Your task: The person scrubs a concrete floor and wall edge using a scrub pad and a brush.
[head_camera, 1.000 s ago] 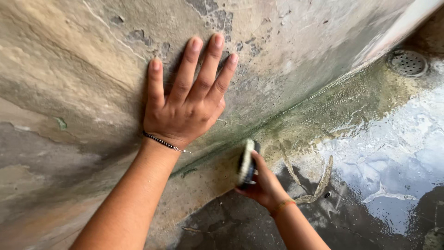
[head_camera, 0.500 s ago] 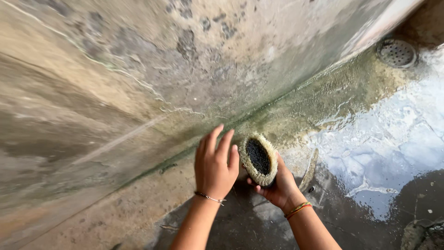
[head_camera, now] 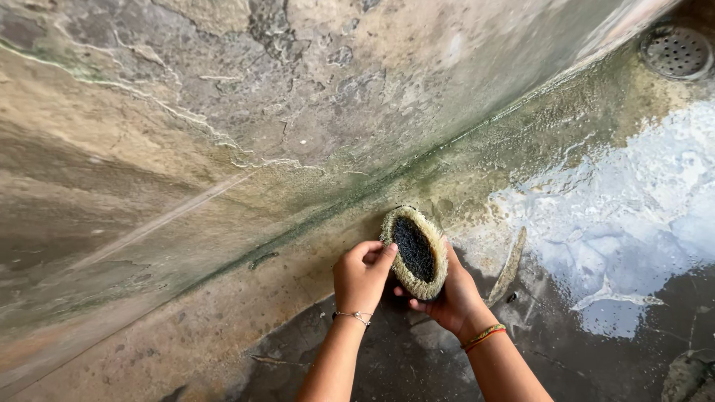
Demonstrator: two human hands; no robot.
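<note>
Both hands are meeting low in the frame, just in front of the foot of a stained, cracked wall [head_camera: 246, 134]. The right hand [head_camera: 450, 298] is cupping an oval scrubbing brush [head_camera: 415, 251] from behind and below, with the palm against the back of the brush and the fingers wrapping out of sight; the grip is looking closed and firm. The brush is standing on its long axis, tilted a little, with its bristle face turned toward the camera: a dark, dirty centre ringed by pale, frayed fibres. It is being held off the ground, close to the greenish seam [head_camera: 350, 201] where wall and floor are joining.

The left hand [head_camera: 361, 275] is curling loosely beside the brush, with its fingertips [head_camera: 387, 253] touching the brush's left edge; it is pinching or picking at the rim rather than carrying the weight. A thin bracelet [head_camera: 351, 316] is circling the left wrist, and a coloured thread band [head_camera: 482, 336] is circling the right wrist.

The concrete floor [head_camera: 387, 365] is lying wet and dark beneath the forearms. A sheet of water [head_camera: 625, 216] is reflecting light to the right. A round perforated drain cover [head_camera: 676, 52] is sitting in the top right corner, well apart from the hands.
</note>
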